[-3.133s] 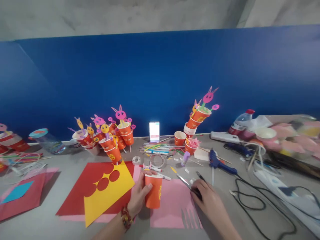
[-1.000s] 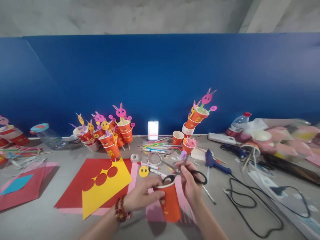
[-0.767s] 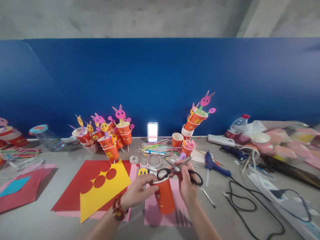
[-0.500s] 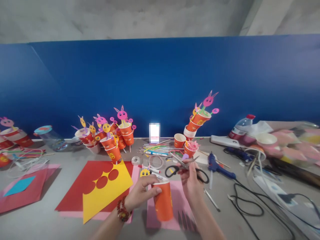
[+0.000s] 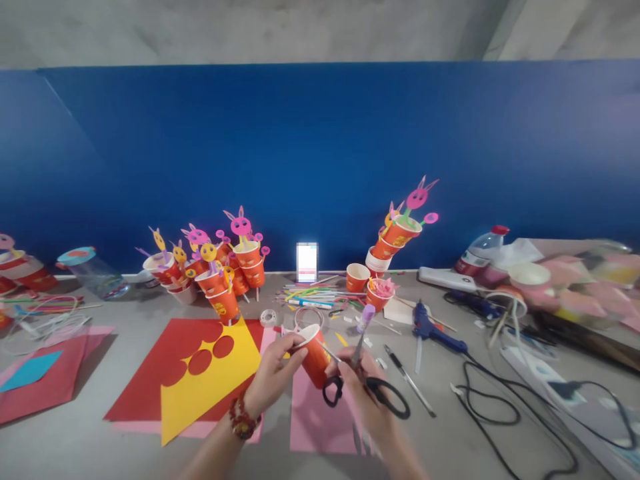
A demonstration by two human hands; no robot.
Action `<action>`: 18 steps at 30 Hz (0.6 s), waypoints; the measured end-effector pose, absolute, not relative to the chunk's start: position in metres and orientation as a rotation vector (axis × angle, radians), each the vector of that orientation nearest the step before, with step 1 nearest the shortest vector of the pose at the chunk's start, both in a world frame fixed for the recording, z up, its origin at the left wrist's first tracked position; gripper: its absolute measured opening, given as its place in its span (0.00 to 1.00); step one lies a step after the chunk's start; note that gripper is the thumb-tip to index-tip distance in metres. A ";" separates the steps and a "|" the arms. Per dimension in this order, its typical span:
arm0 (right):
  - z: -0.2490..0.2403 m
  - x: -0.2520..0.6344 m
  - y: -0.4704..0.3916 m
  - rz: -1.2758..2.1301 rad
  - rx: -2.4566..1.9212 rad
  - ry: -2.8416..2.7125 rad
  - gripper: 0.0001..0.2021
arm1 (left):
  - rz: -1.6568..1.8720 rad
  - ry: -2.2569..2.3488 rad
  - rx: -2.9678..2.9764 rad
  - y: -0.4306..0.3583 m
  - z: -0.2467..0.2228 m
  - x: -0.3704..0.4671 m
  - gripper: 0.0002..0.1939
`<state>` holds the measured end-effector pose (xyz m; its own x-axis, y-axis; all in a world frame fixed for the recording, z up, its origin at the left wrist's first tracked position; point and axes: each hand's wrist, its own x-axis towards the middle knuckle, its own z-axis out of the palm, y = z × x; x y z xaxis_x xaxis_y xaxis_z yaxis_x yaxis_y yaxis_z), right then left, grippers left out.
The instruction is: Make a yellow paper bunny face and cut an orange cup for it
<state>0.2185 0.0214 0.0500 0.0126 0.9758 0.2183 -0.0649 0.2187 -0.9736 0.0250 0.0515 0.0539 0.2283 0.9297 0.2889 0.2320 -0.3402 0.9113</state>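
Observation:
My left hand (image 5: 278, 365) pinches the rim of a red paper cup (image 5: 316, 357), which is tilted with its mouth toward the upper left. Black-handled scissors (image 5: 358, 352) are in my right hand (image 5: 361, 381), blades spread and pointing away from me. One blade lies close to the cup's side; I cannot tell whether it touches. Under the cup and my right hand is a sheet of pink paper (image 5: 320, 420) with dark slits near its right edge. A purple glue stick (image 5: 367, 319) stands just beyond the scissors.
Left lie red paper (image 5: 145, 373) and yellow paper (image 5: 200, 393) with round cut-outs. Decorated cups (image 5: 223, 303) stand behind. A pen (image 5: 410, 380), a blue glue gun (image 5: 435, 330) and black cables (image 5: 493, 400) lie right. A phone-like screen (image 5: 307, 261) leans at the back.
The cup has risen from near the pink paper and tilted. My right hand has lowered the scissors and turned the blades forward, beside the cup.

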 end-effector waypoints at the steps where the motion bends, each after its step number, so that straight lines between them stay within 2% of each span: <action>1: 0.050 0.216 0.019 1.083 -0.998 -1.276 0.13 | 1.156 1.092 1.760 0.050 0.055 0.026 0.13; 18: 0.065 0.211 0.013 0.897 -1.094 -1.547 0.10 | 1.183 1.192 1.856 0.046 0.056 0.030 0.10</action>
<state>0.2106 0.0134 0.0650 -0.0924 0.9486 0.3028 0.2082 0.3158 -0.9257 0.0301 0.0455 0.0556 0.1881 0.9183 0.3482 0.3548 -0.3942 0.8478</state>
